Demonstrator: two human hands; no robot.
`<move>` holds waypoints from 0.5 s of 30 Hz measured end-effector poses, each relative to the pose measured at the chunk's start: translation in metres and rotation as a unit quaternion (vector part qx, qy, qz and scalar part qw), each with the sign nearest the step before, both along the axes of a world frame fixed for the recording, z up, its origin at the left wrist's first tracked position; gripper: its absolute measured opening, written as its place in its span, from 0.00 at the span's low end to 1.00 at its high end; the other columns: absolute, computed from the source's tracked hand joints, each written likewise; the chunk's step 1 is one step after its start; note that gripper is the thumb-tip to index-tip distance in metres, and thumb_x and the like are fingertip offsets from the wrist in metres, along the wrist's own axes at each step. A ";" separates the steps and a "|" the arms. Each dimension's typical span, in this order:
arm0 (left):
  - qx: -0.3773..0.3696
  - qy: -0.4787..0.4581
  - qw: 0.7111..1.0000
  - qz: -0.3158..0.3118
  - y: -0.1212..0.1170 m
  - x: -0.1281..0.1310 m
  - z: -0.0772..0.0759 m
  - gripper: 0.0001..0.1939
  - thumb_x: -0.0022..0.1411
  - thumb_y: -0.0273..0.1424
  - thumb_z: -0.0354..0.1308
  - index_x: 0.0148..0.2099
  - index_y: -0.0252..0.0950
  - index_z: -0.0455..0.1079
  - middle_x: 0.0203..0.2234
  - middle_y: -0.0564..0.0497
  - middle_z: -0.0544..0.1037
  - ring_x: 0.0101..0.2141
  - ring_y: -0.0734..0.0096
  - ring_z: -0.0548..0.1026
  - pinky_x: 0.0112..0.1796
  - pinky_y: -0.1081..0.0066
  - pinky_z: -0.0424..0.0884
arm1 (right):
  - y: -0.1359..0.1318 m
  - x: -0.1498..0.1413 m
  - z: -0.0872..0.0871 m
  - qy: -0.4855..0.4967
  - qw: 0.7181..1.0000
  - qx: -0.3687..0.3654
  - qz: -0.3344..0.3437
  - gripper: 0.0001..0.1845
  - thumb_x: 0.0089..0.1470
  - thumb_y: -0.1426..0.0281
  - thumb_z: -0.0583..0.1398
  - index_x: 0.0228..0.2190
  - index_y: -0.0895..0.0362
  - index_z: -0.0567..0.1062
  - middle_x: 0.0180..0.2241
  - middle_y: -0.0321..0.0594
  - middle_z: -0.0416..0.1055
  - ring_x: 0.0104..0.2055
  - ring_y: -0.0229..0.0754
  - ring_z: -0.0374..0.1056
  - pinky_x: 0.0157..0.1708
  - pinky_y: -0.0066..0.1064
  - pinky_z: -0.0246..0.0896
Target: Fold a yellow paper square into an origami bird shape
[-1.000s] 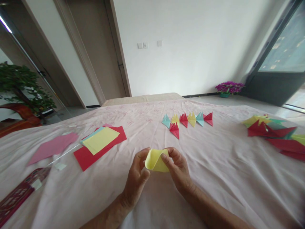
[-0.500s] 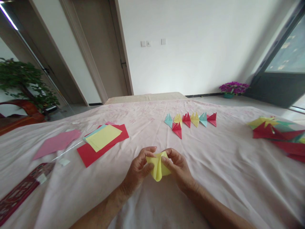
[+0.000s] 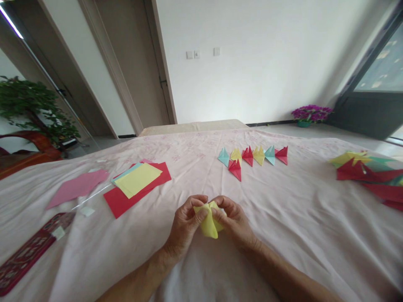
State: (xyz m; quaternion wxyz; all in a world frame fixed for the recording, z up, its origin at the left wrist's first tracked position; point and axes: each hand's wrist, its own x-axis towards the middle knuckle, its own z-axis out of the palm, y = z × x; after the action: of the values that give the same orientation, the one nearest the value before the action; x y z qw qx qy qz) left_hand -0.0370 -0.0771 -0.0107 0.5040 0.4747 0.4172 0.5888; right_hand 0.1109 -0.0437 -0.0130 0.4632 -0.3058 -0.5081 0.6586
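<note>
Yellow paper (image 3: 210, 227), pinched by left hand (image 3: 185, 220) and right hand (image 3: 237, 221), bulges nearward, its long axis unclear.

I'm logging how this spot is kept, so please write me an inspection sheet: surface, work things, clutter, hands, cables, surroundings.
Surface: wrinkled pale pink cloth.
Work things: bent yellow paper piece between the hands; row of six small pointed folded papers in blue, yellow and red, one more red in front; overlapping flat red, blue and yellow paper sheets at left.
Clutter: dark red patterned flat object, small pale scrap.
Hands: left hand and right hand both pinch the yellow piece.
Cables: nothing seen.
Surroundings: white wall, brown door, purple-flowered potted plant.
</note>
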 end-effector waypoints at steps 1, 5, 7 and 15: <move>0.000 0.011 1.000 0.000 0.000 -0.001 0.001 0.12 0.57 0.39 0.62 0.34 0.35 0.70 0.47 0.45 0.71 0.43 0.63 0.73 0.39 0.70 0.71 | 0.000 0.000 0.000 -0.001 1.000 -0.001 -0.002 0.19 0.44 0.56 0.68 0.27 0.56 0.71 0.22 0.34 0.71 0.21 0.35 0.64 0.21 0.26 0.56; 0.008 0.035 0.999 -0.008 0.003 -0.005 0.002 0.10 0.57 0.38 0.62 0.35 0.36 0.71 0.47 0.46 0.71 0.45 0.62 0.72 0.41 0.69 0.71 | 0.001 0.000 -0.002 -0.003 1.000 -0.006 -0.004 0.19 0.43 0.56 0.69 0.27 0.56 0.70 0.22 0.33 0.71 0.21 0.35 0.64 0.22 0.26 0.57; 0.006 0.038 0.999 -0.012 0.004 -0.007 0.003 0.10 0.58 0.37 0.62 0.34 0.36 0.72 0.47 0.45 0.71 0.45 0.61 0.73 0.41 0.68 0.71 | 0.000 0.000 -0.002 -0.005 1.000 -0.006 0.000 0.19 0.44 0.55 0.68 0.27 0.56 0.70 0.22 0.33 0.71 0.21 0.35 0.64 0.22 0.26 0.57; 0.023 0.086 0.996 0.013 0.003 -0.005 0.003 0.10 0.59 0.37 0.61 0.32 0.35 0.70 0.48 0.45 0.71 0.46 0.60 0.72 0.42 0.69 0.70 | -0.001 -0.002 0.002 -0.021 1.000 0.004 0.004 0.20 0.44 0.53 0.67 0.26 0.56 0.71 0.20 0.33 0.70 0.20 0.34 0.63 0.20 0.25 0.56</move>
State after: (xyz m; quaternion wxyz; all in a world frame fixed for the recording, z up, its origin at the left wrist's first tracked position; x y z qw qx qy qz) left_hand -0.0425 -0.0742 -0.0075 0.4476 0.5296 0.4516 0.5615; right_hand 0.1088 -0.0452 -0.0107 0.4514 -0.3158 -0.5216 0.6515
